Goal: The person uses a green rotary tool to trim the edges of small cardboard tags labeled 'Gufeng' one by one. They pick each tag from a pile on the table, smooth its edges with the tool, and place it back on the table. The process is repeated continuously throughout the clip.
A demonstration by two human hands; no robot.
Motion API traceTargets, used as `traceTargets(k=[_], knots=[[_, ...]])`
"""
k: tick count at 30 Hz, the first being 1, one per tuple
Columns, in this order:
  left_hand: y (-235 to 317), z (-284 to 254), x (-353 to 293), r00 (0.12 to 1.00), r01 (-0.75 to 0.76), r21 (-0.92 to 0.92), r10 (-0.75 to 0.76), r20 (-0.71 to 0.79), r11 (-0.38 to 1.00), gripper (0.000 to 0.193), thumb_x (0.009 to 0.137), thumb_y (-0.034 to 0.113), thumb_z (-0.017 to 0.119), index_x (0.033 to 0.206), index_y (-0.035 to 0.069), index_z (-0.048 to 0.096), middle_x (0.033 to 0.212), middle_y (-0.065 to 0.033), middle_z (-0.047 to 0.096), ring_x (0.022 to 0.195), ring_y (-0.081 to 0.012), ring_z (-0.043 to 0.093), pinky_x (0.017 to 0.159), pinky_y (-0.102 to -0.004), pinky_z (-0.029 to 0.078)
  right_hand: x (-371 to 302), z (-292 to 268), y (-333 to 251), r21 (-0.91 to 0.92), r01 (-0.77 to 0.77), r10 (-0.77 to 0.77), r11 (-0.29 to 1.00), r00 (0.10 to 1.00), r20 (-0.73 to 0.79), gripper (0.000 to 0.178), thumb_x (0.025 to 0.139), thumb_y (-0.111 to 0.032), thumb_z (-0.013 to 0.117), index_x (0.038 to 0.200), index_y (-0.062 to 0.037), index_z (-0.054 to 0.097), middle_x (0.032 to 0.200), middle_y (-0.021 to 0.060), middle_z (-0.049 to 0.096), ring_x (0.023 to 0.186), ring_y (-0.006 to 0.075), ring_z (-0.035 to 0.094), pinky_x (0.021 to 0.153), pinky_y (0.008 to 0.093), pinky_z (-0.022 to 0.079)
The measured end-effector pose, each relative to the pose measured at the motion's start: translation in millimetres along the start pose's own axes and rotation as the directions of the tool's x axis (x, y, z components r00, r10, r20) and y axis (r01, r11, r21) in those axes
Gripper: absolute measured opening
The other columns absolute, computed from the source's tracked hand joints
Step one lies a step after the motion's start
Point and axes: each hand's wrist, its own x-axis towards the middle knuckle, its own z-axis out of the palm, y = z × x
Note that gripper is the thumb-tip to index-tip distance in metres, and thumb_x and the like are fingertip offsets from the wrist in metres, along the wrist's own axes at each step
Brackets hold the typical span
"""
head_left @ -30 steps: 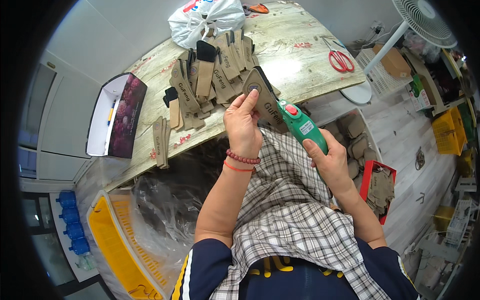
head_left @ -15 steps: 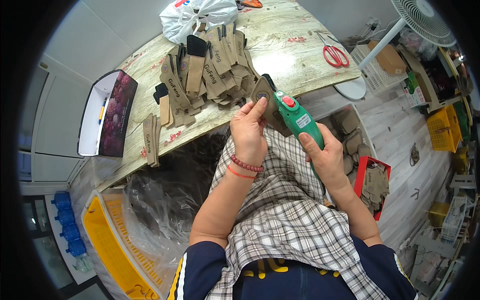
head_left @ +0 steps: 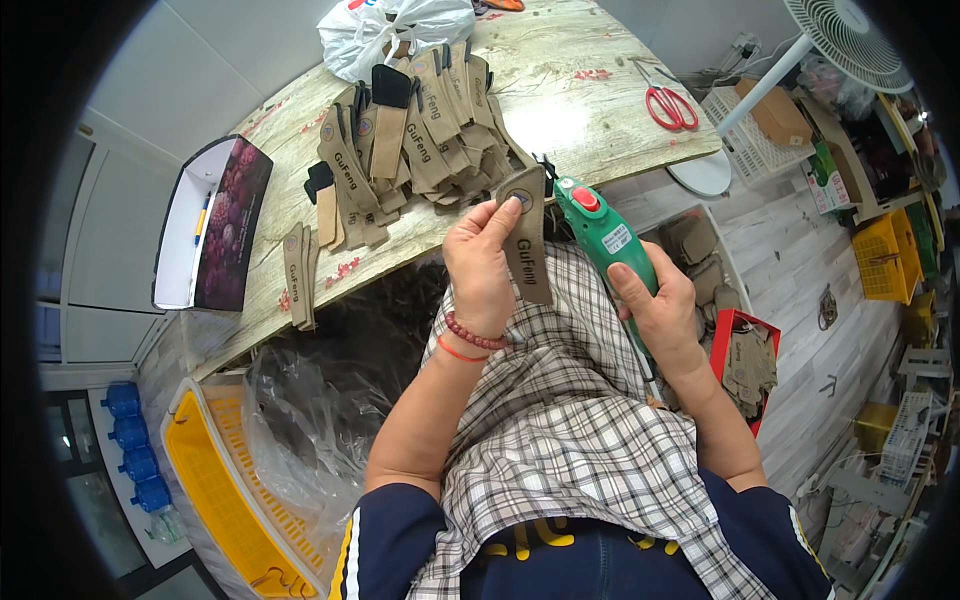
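Between the thumb and fingers of my left hand [head_left: 482,258] is a tan fabric strap [head_left: 526,240] with dark print and a small round emblem, hanging down over my lap. My right hand [head_left: 655,310] is wrapped round green electric scissors [head_left: 606,228] with a red button. Their small dark cutting tip points up and left, just beside the strap's upper end. A heap of similar tan straps [head_left: 430,135], some with black end patches, lies on the table beyond my left hand. A few more straps [head_left: 297,275] lie near the table's front edge.
The table [head_left: 600,130] also bears red-handled scissors [head_left: 670,108], a white plastic bag [head_left: 385,35] and an open box [head_left: 182,240]. A red box [head_left: 722,350] of tan pieces is right of my lap. A yellow crate [head_left: 210,490] stands at lower left.
My left hand has moved slightly left and down with the strap, turning its printed face into view and away from the electric scissors, whose tip now shows. The right hand has shifted slightly right.
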Motion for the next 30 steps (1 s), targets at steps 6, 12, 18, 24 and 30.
traceTargets(k=[6,12,18,24,30], knots=[[18.2,-10.0,8.2,0.997,-0.032,0.153,0.02,0.08,0.988,0.011,0.089,0.006,0.063,0.095,-0.002,0.068,0.083,-0.0031,0.068,0.069,-0.0055,0.06,0.063,-0.0186,0.048,-0.9,-2.6,-1.1,-0.028,0.011,-0.01,1.0,1.0,0.019,0.045,0.087,-0.038,0.068,0.106,0.0016,0.061,0.064,0.0003,0.054,0.055,0.0061,0.049,0.051,0.0238,0.041],[35.0,-19.9,18.3,0.988,-0.102,0.379,0.049,0.145,0.92,0.012,0.088,0.007,0.064,0.093,-0.003,0.069,0.081,-0.002,0.068,0.068,-0.0044,0.058,0.061,-0.0179,0.046,-1.1,-3.9,-2.4,-0.064,0.047,-0.044,0.997,0.998,0.054,0.046,0.087,-0.038,0.068,0.107,0.0018,0.061,0.071,0.0047,0.06,0.061,0.009,0.053,0.056,0.0256,0.045],[61.2,-27.2,25.4,0.978,-0.146,0.662,0.004,0.211,0.735,0.013,0.086,0.009,0.066,0.09,-0.003,0.068,0.075,0.0014,0.064,0.065,-0.0032,0.055,0.059,-0.0183,0.044,0.2,-3.4,-0.2,-0.087,0.068,-0.058,0.994,0.992,0.112,0.045,0.086,-0.037,0.07,0.108,0.0011,0.06,0.075,0.0072,0.062,0.067,0.0116,0.057,0.061,0.0271,0.047],[103.7,-65.4,36.9,0.969,-0.16,0.805,-0.066,0.239,0.572,0.011,0.087,0.01,0.064,0.09,0.0,0.067,0.079,0.003,0.064,0.069,-0.0029,0.055,0.062,-0.0175,0.044,0.3,8.5,2.3,-0.104,0.08,-0.067,0.991,0.99,0.12,0.039,0.086,-0.031,0.07,0.109,-0.0006,0.061,0.077,0.0072,0.064,0.067,0.0109,0.058,0.061,0.0275,0.047],[169.1,-226.2,83.0,0.91,-0.062,0.715,0.334,-0.245,0.696,0.004,0.087,0.005,0.064,0.087,0.002,0.065,0.079,-0.001,0.065,0.067,-0.007,0.058,0.061,-0.0216,0.047,-2.8,8.3,9.0,0.024,-0.061,0.058,0.998,0.993,0.102,0.036,0.088,-0.029,0.068,0.108,0.0006,0.061,0.068,-0.0001,0.055,0.053,0.006,0.049,0.049,0.0231,0.041]])
